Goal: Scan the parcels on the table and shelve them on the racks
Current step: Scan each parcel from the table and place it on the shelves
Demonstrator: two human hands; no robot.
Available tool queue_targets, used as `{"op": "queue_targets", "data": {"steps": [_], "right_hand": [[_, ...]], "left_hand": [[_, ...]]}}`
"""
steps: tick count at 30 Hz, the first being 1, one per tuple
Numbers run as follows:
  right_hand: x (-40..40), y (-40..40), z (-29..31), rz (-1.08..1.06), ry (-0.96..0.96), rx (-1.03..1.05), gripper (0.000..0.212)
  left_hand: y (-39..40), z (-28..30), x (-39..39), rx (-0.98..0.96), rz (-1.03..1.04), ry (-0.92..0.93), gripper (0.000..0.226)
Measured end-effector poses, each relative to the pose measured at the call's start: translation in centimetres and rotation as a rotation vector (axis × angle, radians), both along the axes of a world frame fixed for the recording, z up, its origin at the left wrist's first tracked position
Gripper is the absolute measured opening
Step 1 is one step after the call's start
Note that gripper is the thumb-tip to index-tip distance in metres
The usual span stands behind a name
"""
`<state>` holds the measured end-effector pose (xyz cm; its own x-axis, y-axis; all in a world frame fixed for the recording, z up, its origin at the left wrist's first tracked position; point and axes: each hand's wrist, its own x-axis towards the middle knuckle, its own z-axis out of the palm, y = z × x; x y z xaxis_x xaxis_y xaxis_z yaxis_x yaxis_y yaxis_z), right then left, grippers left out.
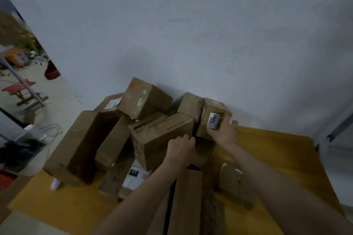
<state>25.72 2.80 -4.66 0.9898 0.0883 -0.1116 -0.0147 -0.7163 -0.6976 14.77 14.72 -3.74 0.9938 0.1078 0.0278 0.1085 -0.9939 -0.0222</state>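
Yellow tabletop (pixel 271 150) fills the lower part of the frame and carries a loose heap of brown cardboard parcels, pushed toward the grey wall (pixel 191 34) at the top. Nearest, at lower centre, a long narrow cardboard carton (pixel 188 202) is seen end-on between the forearms, and a flat parcel with a white printed label (pixel 136 175) lies under the heap just to its left. At centre, the left hand (pixel 180 149) is curled over the near corner of a wide, taped cardboard box (pixel 162 137), probably to steady it or draw it aside. Just right of it, the right hand (pixel 222 132) is wrapped round the lower edge of a small cardboard cube with a white numbered sticker (pixel 213 118), the sticker turned up, seemingly so that it can be scanned. At centre left an open cardboard carton (pixel 80 143) lies tipped on its side; nothing can be made out inside its dark interior. Farthest, a tilted brown box (pixel 144 98) is propped on top. No scanner or rack can be identified.
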Motion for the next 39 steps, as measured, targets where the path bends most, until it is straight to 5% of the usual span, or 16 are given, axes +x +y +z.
{"op": "queue_targets", "data": {"steps": [8, 13, 22, 27, 32, 39], "right_hand": [[5.3, 5.1, -1.3, -0.26, 0.08, 0.049, 0.105], [5.7, 4.5, -2.3, -0.305, -0.008, 0.084, 0.071], [0.7, -5.7, 1.1, -0.444, -0.112, 0.491, 0.054], [-4.5, -11.9, 3.1, -0.421, -0.027, 0.82, 0.05], [-8.2, -18.6, 4.4, -0.278, 0.098, 0.904, 0.055], [-13.4, -24.5, 3.4, -0.46, 0.023, 1.156, 0.063]], "left_hand": [[2.6, -1.7, 3.1, -0.134, -0.124, -0.054, 0.02], [2.9, -2.1, 3.4, -0.201, -0.169, -0.091, 0.024], [1.5, -0.6, 2.8, -0.25, -0.173, -0.111, 0.037], [-2.2, 0.6, 2.0, -0.343, -0.178, -0.178, 0.044], [-5.6, 2.8, 1.1, -0.425, -0.217, -0.216, 0.047], [-14.5, 4.5, -2.1, -0.985, -0.108, 0.084, 0.082]]}}
